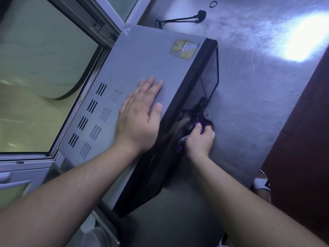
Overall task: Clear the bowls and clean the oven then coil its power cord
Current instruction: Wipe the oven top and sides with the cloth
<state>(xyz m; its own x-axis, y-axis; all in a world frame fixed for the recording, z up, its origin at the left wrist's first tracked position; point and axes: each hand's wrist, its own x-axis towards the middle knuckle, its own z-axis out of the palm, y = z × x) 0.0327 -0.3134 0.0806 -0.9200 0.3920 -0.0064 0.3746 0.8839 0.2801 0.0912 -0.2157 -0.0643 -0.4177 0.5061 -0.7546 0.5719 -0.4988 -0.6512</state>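
Observation:
A grey oven (142, 65) with a dark glass front door (179, 139) stands on a steel counter (249, 97). My left hand (140, 113) lies flat on the oven's top, fingers straight. My right hand (200, 139) grips a purple and grey cloth (204, 120) and holds it against the glass door. The oven's black power cord and plug (185, 18) lie loose on the counter behind the oven.
A window (44, 72) with a metal frame runs along the left of the oven. A small black ring (213, 4) lies on the counter past the plug. Pale bowls (94, 234) sit at the bottom left. A dark red floor (306, 139) borders the counter on the right.

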